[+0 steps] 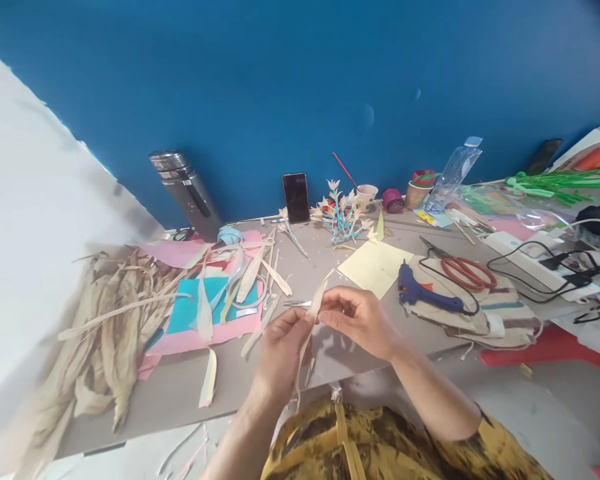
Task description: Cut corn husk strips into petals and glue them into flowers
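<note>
Your left hand (280,350) and right hand (363,320) meet just above the near edge of the grey board tabletop (180,390). Both are closed in a fingertip pinch on one narrow, pale tan, dried husk strip (316,301). The husk strip rises past your right fingertips to a point, and its lower end dangles between your wrists, over your lap. It looks dry, so it could split lengthwise or snap if your hands pull apart or twist against each other, and the loose tail could catch on your clothing. Just right of your right hand lies a blue plastic glue gun (423,293); if it is warm, a sideways reach could brush its nozzle. Beyond it sit red-handled scissors (464,272). Left of your left hand, a heap of dried tan husks (105,327) and a loose pale strip (209,380) near the table edge could be swept to the floor by your forearm.
</note>
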`<move>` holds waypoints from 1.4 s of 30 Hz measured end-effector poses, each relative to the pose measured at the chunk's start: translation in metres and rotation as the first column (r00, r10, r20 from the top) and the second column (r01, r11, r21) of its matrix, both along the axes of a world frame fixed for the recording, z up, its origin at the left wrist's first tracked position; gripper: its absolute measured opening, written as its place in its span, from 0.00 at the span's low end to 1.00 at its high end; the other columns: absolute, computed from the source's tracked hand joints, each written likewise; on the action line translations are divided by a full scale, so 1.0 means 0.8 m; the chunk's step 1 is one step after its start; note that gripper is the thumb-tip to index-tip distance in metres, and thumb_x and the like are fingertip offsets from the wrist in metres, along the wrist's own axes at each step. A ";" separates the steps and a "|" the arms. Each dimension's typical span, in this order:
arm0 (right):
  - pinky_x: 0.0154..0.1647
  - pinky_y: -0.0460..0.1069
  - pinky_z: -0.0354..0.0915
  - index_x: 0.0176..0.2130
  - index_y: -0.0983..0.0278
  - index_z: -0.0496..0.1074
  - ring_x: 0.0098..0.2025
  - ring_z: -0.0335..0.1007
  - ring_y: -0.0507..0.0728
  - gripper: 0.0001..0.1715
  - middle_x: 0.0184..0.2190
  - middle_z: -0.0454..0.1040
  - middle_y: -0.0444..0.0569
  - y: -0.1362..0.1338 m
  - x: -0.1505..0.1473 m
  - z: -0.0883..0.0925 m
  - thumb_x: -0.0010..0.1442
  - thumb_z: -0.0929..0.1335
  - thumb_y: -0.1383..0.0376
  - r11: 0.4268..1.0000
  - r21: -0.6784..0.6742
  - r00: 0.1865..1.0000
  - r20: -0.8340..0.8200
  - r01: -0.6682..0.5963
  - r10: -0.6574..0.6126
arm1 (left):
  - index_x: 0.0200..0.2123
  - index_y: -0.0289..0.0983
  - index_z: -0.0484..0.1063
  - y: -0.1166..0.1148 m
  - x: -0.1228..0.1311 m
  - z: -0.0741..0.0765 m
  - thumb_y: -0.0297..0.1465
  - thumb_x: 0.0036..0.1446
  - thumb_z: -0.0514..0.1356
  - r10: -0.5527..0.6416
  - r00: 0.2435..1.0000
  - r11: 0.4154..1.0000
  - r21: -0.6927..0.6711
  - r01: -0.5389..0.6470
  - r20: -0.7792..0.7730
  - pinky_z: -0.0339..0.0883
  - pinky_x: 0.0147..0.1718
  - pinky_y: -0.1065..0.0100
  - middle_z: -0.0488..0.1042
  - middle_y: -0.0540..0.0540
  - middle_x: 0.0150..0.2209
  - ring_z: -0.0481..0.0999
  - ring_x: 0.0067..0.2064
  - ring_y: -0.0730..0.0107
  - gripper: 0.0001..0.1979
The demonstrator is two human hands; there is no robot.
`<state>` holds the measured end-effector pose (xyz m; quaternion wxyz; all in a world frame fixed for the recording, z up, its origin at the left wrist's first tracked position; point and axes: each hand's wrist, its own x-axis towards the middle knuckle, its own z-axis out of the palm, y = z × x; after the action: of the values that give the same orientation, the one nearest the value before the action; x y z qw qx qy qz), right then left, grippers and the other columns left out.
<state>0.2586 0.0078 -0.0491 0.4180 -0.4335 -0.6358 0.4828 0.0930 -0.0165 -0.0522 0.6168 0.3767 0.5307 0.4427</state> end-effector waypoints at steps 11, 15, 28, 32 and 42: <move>0.24 0.44 0.62 0.47 0.62 0.71 0.26 0.65 0.49 0.18 0.32 0.75 0.45 -0.002 -0.005 -0.006 0.56 0.70 0.69 0.999 0.042 1.000 0.000 0.031 -0.031 | 0.24 0.37 0.70 -0.007 -0.002 0.007 0.32 0.59 0.59 0.108 0.792 0.915 0.372 0.157 -0.601 0.58 0.24 0.72 0.67 0.53 0.20 0.64 0.22 0.76 0.11; 0.29 0.45 0.68 0.58 0.57 0.64 0.33 0.69 0.51 0.33 0.48 0.73 0.51 -0.009 0.007 -0.001 0.56 0.72 0.69 0.958 0.249 0.990 -0.011 0.141 -0.142 | 0.33 0.38 0.75 -0.008 -0.011 -0.003 0.23 0.58 0.59 0.521 0.614 0.596 0.768 0.235 -0.593 0.64 0.30 0.72 0.73 0.50 0.29 0.72 0.29 0.74 0.06; 0.33 0.47 0.71 0.51 0.59 0.70 0.35 0.73 0.54 0.23 0.40 0.76 0.48 -0.029 0.005 -0.006 0.57 0.75 0.63 0.991 0.107 0.981 -0.185 0.079 -0.058 | 0.38 0.40 0.73 -0.020 -0.012 -0.017 0.15 0.49 0.64 0.705 0.626 0.204 0.941 0.270 -0.333 0.71 0.36 0.65 0.72 0.48 0.32 0.74 0.36 0.67 0.16; 0.39 0.51 0.70 0.57 0.57 0.67 0.41 0.73 0.56 0.27 0.51 0.73 0.54 -0.032 0.013 0.007 0.59 0.69 0.71 0.819 0.527 0.958 0.031 0.226 -0.284 | 0.37 0.40 0.71 -0.022 -0.009 -0.010 0.16 0.51 0.62 0.702 0.604 0.255 0.925 0.281 -0.377 0.71 0.37 0.66 0.74 0.47 0.34 0.76 0.37 0.67 0.14; 0.41 0.55 0.60 0.38 0.63 0.76 0.38 0.69 0.58 0.11 0.32 0.79 0.49 -0.029 0.012 0.039 0.66 0.64 0.70 0.600 0.737 0.725 0.593 -0.311 -0.351 | 0.36 0.39 0.73 -0.033 0.001 0.009 0.26 0.61 0.58 0.494 0.575 0.611 0.731 0.303 -0.652 0.63 0.30 0.71 0.74 0.50 0.28 0.72 0.30 0.72 0.04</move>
<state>0.2685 -0.0152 -0.0183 0.3043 -0.3528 -0.8830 -0.0569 0.0935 -0.0433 -0.0449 0.0422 0.7297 0.5219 0.4397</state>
